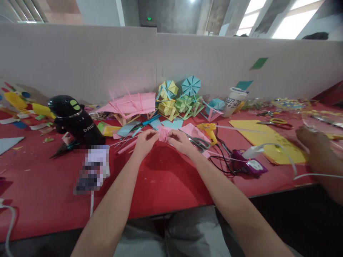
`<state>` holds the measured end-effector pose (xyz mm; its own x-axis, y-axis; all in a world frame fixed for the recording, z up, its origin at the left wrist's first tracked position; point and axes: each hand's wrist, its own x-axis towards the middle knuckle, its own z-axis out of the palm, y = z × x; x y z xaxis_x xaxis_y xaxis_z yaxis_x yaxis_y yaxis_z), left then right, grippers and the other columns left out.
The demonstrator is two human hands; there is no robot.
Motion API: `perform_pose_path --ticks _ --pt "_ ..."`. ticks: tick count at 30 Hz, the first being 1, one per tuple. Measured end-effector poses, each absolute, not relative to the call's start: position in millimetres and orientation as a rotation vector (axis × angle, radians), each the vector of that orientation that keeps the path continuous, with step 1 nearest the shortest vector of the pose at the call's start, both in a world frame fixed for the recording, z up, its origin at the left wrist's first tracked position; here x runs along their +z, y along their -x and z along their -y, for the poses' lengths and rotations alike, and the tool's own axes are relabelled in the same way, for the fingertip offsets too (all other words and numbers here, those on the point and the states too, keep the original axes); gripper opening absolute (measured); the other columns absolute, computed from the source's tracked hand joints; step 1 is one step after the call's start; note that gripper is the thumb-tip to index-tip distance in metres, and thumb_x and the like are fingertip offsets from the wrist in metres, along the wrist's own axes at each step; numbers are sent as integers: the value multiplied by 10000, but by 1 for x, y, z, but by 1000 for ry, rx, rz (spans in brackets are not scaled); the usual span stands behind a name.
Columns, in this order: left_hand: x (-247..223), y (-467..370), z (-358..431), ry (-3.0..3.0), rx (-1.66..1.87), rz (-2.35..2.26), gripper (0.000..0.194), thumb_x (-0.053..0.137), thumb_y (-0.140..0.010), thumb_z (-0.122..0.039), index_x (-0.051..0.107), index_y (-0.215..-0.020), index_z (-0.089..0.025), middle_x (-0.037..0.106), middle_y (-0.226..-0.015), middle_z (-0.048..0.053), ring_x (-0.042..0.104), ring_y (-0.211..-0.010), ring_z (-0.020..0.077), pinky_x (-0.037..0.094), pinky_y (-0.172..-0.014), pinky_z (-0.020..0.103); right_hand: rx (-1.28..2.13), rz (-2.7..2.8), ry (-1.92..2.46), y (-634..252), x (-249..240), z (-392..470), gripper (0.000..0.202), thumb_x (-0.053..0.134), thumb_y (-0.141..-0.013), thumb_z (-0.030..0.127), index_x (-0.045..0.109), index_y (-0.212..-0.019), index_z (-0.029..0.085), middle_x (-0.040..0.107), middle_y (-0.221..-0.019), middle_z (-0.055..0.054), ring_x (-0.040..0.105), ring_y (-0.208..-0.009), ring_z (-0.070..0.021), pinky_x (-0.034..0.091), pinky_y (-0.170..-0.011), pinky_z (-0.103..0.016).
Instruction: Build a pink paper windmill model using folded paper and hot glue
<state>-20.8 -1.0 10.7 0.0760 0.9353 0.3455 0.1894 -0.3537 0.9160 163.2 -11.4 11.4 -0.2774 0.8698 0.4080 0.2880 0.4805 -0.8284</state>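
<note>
Between my hands is a small pink pleated paper piece [163, 135], its folds running up and down. My left hand [147, 141] pinches its left edge, and the fingers of my right hand [179, 140] close on its right edge. Just beyond lie light blue paper pieces [172, 124] and pink sheets. Green-handled scissors [199, 142] rest right of my right hand, near a yellow glue gun [210, 131]. Rolled pink paper strips [128, 146] lie left of my left hand.
Behind stand folded paper models, with a blue umbrella shape [191, 85] on top. A black bottle [76, 121] and a phone [93, 167] are left. Rightward are a purple power socket [250, 163], yellow paper [268, 141], a white cup [233, 102] and another person's hand [311, 138].
</note>
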Motion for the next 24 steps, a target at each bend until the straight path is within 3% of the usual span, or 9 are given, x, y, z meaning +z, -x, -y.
perform_pose_path --ticks 11,17,24 --pt "9 21 -3 -1341 1295 -1097 202 712 -668 -300 692 -811 -158 695 -775 29 637 -745 164 520 -722 301 871 1752 998 -169 8 5 120 554 -730 306 572 -677 200 590 -673 5 522 -658 -148 417 -655 -287" --pt "12 21 -1 -1305 1296 -1172 186 650 -692 -209 656 -872 -164 614 -625 -20 584 -598 129 482 -626 260 943 1700 1009 -170 5 3 123 556 -723 302 587 -665 197 590 -646 15 516 -627 -136 421 -641 -278" --pt "9 25 -3 -1338 1288 -1196 213 629 -689 -231 643 -895 -179 605 -642 -18 570 -609 133 472 -636 262 977 1663 1028 -173 6 1 107 570 -708 290 598 -672 193 605 -637 17 535 -617 -133 433 -640 -277"
